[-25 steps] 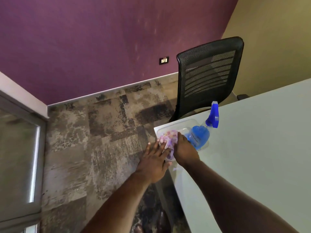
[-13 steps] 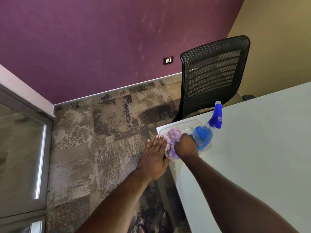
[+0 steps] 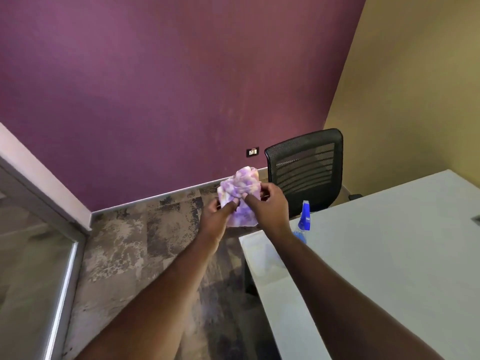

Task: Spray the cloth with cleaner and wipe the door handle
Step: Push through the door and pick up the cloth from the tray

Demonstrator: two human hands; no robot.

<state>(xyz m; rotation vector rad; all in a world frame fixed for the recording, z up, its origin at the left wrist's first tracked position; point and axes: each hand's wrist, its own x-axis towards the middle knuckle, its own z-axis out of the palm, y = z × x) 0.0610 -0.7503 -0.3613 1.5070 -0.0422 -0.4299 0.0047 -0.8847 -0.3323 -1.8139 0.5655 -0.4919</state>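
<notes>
A crumpled purple, white and yellow cloth (image 3: 240, 193) is held up in the air off the table's left end. My left hand (image 3: 217, 219) grips its lower left side and my right hand (image 3: 267, 206) grips its right side. The blue spray bottle (image 3: 304, 220) lies in a clear plastic tray (image 3: 257, 252) at the near corner of the white table (image 3: 389, 255); my right forearm hides most of the bottle. No door handle is in view.
A black mesh office chair (image 3: 306, 167) stands behind the table corner, against a purple wall with a socket (image 3: 252, 152). A glass door panel with a metal frame (image 3: 59, 294) is at the left. Patterned carpet (image 3: 130, 255) lies between.
The cloth left the tray: my right hand lifted it up and my left hand, which was open beside the tray, closed on it too. The view tilted upward.
</notes>
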